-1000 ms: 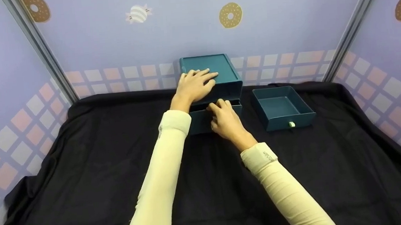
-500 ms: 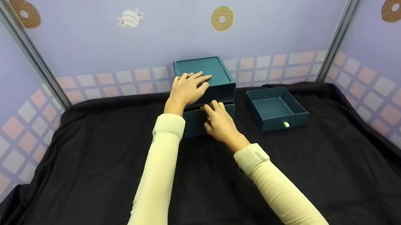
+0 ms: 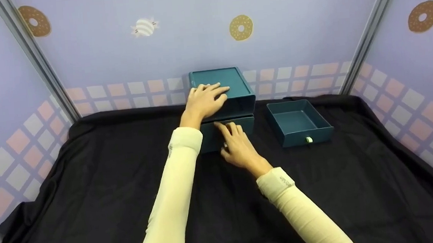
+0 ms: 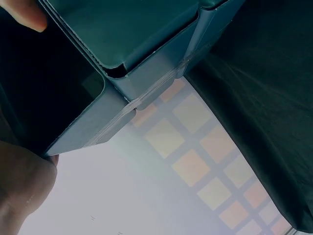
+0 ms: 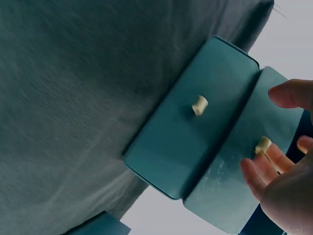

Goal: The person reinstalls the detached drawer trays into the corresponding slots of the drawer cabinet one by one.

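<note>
The drawer [image 5: 230,166] in front of the right hand [image 3: 238,148] has just slid back, its gap nearly gone, so it looks almost seated; that hand's loose fingers [image 3: 223,131] touch it, gripping nothing I can see. The left hand [image 3: 204,101] rests spread on the cabinet [image 3: 223,76]; another drawer [image 3: 296,121] lies right of both hands.

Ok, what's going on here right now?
A person's left hand rests on a teal, box-shaped cabinet, while the right hand is at the small pale knob on its teal, rectangular middle drawer. That drawer is in the cabinet, though whether it is fully seated is hard to tell. The top slot has no drawer in it; an open-topped, empty teal drawer sits to the right on black cloth.
</note>
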`<state>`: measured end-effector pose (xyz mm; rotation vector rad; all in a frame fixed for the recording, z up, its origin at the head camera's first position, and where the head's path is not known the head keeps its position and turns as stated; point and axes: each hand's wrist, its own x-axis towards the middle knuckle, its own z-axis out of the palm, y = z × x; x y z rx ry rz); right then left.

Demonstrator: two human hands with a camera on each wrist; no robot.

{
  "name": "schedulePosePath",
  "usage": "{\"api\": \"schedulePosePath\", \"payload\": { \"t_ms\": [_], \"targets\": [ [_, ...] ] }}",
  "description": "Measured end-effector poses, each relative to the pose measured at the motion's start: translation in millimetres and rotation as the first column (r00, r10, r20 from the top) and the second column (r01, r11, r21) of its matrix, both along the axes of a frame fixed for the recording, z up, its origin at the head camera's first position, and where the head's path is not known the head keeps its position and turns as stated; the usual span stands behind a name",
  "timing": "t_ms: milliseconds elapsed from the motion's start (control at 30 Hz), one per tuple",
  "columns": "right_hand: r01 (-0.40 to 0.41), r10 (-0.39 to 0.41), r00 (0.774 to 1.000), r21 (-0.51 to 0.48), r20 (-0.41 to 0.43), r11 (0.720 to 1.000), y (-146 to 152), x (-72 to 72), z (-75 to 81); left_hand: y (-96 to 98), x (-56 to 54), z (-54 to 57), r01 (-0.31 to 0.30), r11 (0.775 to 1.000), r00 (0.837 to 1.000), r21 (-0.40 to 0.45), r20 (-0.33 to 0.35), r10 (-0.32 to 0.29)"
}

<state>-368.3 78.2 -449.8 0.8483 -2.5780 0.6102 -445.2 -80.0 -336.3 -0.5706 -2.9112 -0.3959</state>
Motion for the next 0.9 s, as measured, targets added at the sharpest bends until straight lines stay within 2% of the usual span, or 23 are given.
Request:
{"api": "schedulePosePath", "payload": {
  "t_ms": [333,500,900],
  "targets": [
    [0.003,-0.007,0.999,0.082,0.05,0.997,2,3.4,-10.3,0.7,-1.0,-1.3,-0.003,1.0,1.0,0.0,-0.003,0.003],
    [0.015,-0.021,0.998,0.092,0.066,0.996,6,2.5,-12.2,2.7,-0.6,-0.5,0.002,1.0,1.0,0.003,-0.011,-0.002],
    [0.002,-0.007,0.999,0.104,0.047,0.995,3,-1.0,-12.4,-0.5,1.7,-0.9,0.001,1.0,1.0,0.016,-0.013,0.0]
  ]
}}
